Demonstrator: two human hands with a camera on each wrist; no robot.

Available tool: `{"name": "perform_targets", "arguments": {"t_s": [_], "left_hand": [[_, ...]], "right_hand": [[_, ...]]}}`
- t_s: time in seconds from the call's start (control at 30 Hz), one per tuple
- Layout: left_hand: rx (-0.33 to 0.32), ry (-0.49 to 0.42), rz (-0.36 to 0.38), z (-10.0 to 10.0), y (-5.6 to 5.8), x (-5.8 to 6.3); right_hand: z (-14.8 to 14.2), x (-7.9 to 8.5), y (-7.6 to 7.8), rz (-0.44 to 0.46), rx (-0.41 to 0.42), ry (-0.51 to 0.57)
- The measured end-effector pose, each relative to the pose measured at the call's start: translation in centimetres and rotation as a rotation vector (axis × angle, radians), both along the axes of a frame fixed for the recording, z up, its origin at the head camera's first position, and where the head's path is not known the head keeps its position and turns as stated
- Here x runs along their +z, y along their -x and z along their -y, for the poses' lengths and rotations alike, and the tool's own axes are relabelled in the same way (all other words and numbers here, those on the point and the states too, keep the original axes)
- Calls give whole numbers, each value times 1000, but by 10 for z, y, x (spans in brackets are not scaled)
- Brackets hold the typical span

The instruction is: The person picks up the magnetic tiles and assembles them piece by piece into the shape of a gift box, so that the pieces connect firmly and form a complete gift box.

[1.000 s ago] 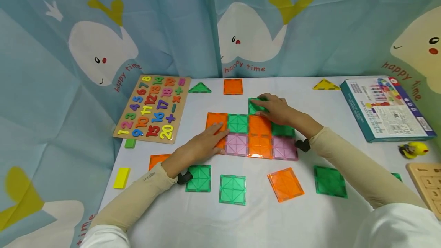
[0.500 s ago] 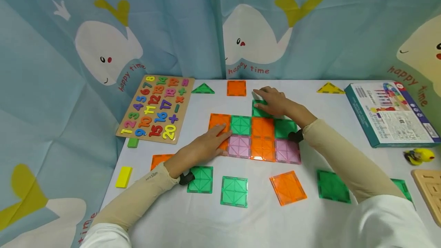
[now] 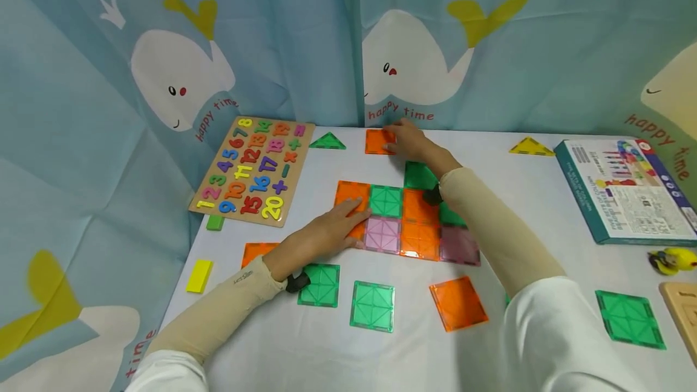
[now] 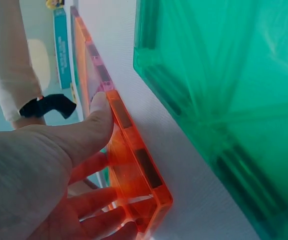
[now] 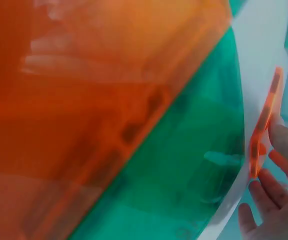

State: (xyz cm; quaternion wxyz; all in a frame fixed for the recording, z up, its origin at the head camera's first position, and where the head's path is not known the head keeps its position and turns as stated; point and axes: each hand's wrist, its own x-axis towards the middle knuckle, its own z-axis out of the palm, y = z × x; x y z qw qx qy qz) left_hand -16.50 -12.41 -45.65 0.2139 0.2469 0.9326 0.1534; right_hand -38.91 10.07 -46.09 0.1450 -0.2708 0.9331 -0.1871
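Note:
My left hand [image 3: 321,231] rests on the left end of a flat block of orange, green and pink magnetic tiles. Its fingers lie over the orange tiles [image 4: 129,155], the thumb along their near edge. At the back of the table my right hand [image 3: 411,140] has its thumb and fingers about the right side of a lone square orange tile [image 3: 376,142], which lies flat. Under the right forearm, a green tile [image 3: 418,175] sticks out from the block's back row. The forearm hides part of the block's right end.
Loose green tiles [image 3: 373,306] and an orange one [image 3: 458,303] lie nearer me. Left stands a wooden number board [image 3: 253,168]; a green triangle [image 3: 328,141] is beside it. Right are a yellow triangle [image 3: 530,146], a box [image 3: 628,189] and a yellow toy [image 3: 673,259].
My right hand has let go of the green tile behind the block and moved back and left to the lone orange tile. The left hand stays on the block.

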Motion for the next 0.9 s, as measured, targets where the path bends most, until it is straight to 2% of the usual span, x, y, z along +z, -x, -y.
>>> {"name": "perform_targets", "arguments": {"t_s": [0.1, 0.27, 0.4, 0.67, 0.8, 0.9], "left_hand": [[-6, 5, -1, -1, 0, 1], [-9, 7, 4, -2, -1, 1], [-12, 17, -1, -1, -1, 2], [-20, 12, 9, 0, 0, 1], [-28, 9, -17, 0, -1, -2], [-50, 12, -74, -1, -9, -5]], "right_hand": [[2, -1, -5, 4, 21, -29], [-6, -1, -25, 2, 58, -60], [-16, 0, -49, -7, 89, -63], [-34, -2, -101, -85, 192, -92], [-42, -3, -126, -50, 203, -112], [-43, -4, -140, -22, 201, -127]]}}
